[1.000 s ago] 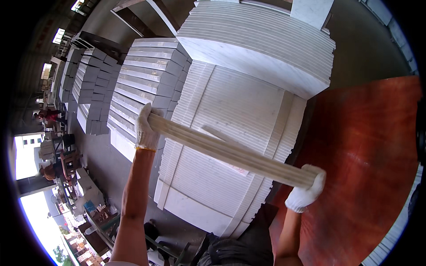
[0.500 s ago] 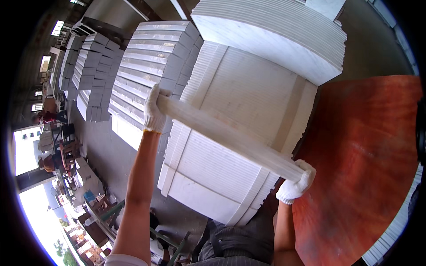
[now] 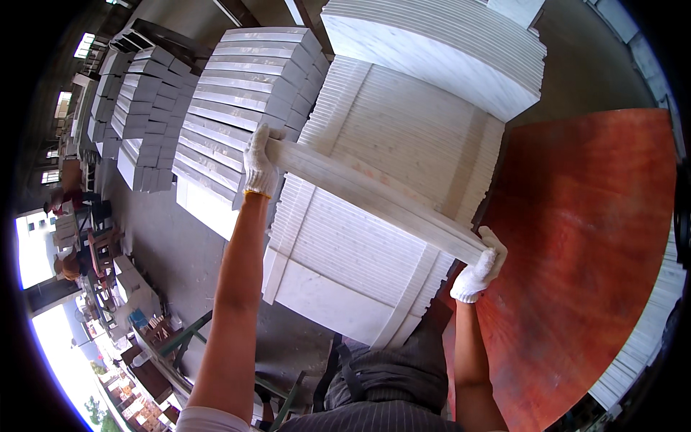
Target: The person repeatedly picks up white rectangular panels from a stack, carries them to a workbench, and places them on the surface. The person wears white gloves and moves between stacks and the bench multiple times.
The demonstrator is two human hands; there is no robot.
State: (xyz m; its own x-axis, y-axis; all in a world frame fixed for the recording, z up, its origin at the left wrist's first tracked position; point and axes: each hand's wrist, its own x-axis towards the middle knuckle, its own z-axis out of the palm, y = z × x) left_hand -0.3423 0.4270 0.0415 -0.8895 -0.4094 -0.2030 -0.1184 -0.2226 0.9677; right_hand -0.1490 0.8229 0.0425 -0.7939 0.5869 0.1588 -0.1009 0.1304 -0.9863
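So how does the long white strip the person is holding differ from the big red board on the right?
The white strip is long, narrow and pale; the red board is broad, flat and reddish-brown. The strip is held at its ends by the gloved left hand and right hand over a stack of white panels; the board lies untouched beside that stack. Both are flat and straight-edged.
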